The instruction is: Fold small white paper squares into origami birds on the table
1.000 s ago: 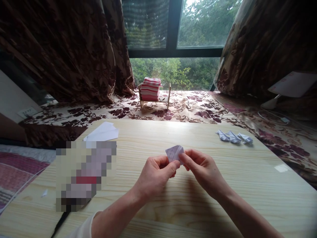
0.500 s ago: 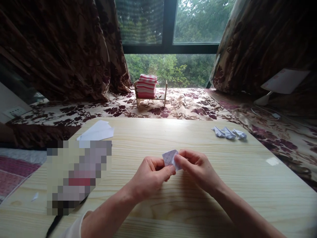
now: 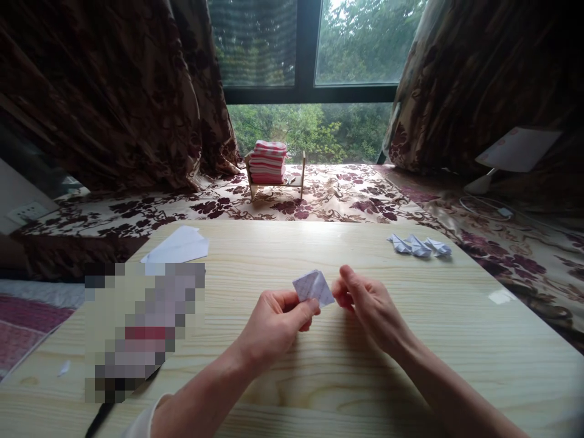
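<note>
A small folded piece of white paper [image 3: 314, 285], creased into a diamond-like shape, is raised over the middle of the table. My left hand [image 3: 285, 316] pinches its lower left part between thumb and fingers. Just to the right is my right hand [image 3: 367, 301], its fingers loosely curled and the thumb lifted apart from them, with nothing in its grasp. Its fingertips are close beside the paper's right corner; whether they touch it I cannot tell.
Three folded paper figures [image 3: 420, 246] sit at the table's back right. Flat paper sheets [image 3: 177, 244] lie back left, behind a blurred-out item [image 3: 146, 328]. Paper scraps [image 3: 502, 296] lie near the edges. Beyond the wooden table [image 3: 255, 389], a small rack [image 3: 276, 181] holds pink striped cloths [image 3: 268, 163].
My right hand has let go of the paper and drawn slightly right, its thumb lifting. The paper, still in my left hand, now shows more of its face. The view has shifted slightly.
</note>
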Tool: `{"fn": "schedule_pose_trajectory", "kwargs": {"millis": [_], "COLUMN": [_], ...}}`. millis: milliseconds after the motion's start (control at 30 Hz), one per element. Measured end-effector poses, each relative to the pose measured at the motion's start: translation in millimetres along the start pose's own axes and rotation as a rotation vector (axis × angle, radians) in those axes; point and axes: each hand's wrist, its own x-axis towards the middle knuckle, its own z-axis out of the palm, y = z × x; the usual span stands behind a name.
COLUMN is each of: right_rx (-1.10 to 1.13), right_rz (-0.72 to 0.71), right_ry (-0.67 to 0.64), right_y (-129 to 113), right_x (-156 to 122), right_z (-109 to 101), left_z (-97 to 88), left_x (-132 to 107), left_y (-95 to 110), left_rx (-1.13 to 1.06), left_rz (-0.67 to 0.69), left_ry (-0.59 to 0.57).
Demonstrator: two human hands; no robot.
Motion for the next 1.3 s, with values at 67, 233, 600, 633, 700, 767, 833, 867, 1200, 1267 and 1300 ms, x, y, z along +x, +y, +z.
{"fn": "schedule_pose_trajectory", "kwargs": {"millis": [67, 233, 600, 633, 700, 767, 833, 867, 1200, 1267, 1300], "right_rx": [-0.031, -0.089, 0.050, 0.072, 0.102, 0.108, 0.108, 0.112, -0.138, -0.216, -0.247], "right_rz": [-0.030, -0.115, -0.068, -0.070, -0.072, -0.067, -0.055, -0.047, -0.317, -0.398, -0.418], "right_ry": [-0.121, -0.109, -0.176, -0.178, -0.182, -0.180, -0.168, -0.160, 0.117, 0.113, 0.102], "right_y": [-0.1, 2.6, -2.3, -1.6, -0.8, -1.1, -2.3, -2.8, 1.0, 1.7, 2.0], "right_x": [-2.0, -5.4, -4.8, -5.3, -6.2, -6.9, -7.1, -7.1, -7.5, -7.5, -7.4], "right_z": [2.5, 10.3, 8.4, 8.8, 9.6, 10.6, 11.8, 12.5, 6.8, 6.4, 6.8], "left_z": [-0.8, -2.5, -2.8, -3.3, -4.5, -5.5, -5.7, -5.4, -3.6, -4.2, -4.4], "left_x": [1.3, 1.8, -1.0, -0.5, 0.7, 1.7, 2.0, 2.1, 1.7, 2.4, 2.7], "left_y": [-0.5, 0.5, -2.2, -2.2, -1.9, -1.7, -2.0, -2.1, 4.5, 5.2, 5.1], "left_rx": [-0.008, 0.029, 0.120, 0.116, 0.077, 0.049, 0.036, 0.026, -0.058, -0.096, -0.110], "left_rz": [0.025, 0.043, 0.038, 0.070, 0.150, 0.219, 0.238, 0.232, 0.139, 0.146, 0.152], "left_ry": [0.032, 0.027, -0.100, -0.072, 0.006, 0.059, 0.069, 0.059, 0.064, 0.073, 0.071]}}
